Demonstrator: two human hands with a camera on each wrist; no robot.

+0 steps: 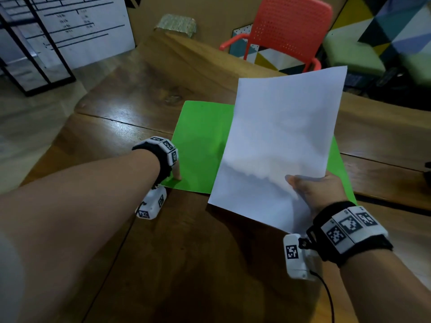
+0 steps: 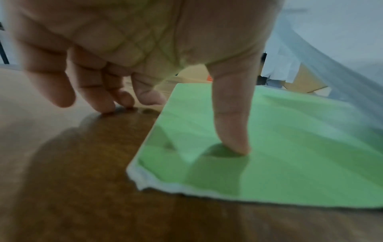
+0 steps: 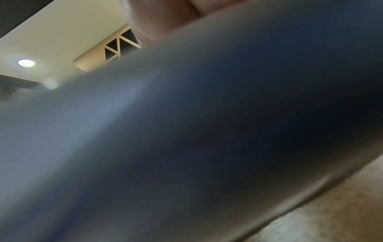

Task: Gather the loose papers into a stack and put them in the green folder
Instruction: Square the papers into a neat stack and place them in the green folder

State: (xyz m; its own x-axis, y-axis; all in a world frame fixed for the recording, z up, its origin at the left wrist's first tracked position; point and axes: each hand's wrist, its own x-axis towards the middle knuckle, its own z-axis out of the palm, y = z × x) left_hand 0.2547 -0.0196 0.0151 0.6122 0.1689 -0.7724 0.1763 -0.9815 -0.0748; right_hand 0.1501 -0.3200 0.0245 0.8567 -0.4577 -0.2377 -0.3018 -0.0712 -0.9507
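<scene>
Both hands are busy. My right hand [image 1: 319, 190] has its grip pinched on the near edge of the papers [image 1: 279, 141], holding them tilted up above the green folder [image 1: 200, 145]. That folder lies flat and closed on the counter [image 1: 130, 108]; my left hand [image 2: 145, 41], fingers relaxed, presses its thumb [image 2: 234, 127] on the folder's near corner.
</scene>
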